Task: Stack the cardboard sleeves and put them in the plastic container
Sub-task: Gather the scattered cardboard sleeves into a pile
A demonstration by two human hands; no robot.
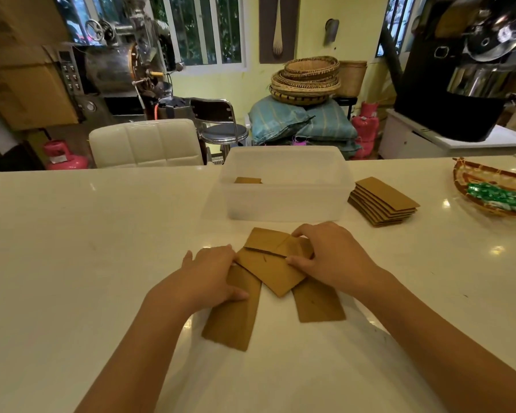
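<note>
Several flat brown cardboard sleeves (273, 271) lie fanned and overlapping on the white table, just in front of me. My left hand (212, 272) rests flat on the left sleeve (233, 317), fingers on its upper end. My right hand (328, 254) presses on the right side of the pile, thumb and fingers gripping the top sleeves' edges. Behind the pile stands a translucent plastic container (286, 201) with at least one sleeve (247, 180) inside. A neat stack of sleeves (383, 202) sits to the container's right.
A woven basket (489, 186) holding green wrapped items sits at the table's right edge. Across the table are a white padded chair (145, 143) and a chrome stool (221, 126). Machines, baskets and sacks fill the room behind.
</note>
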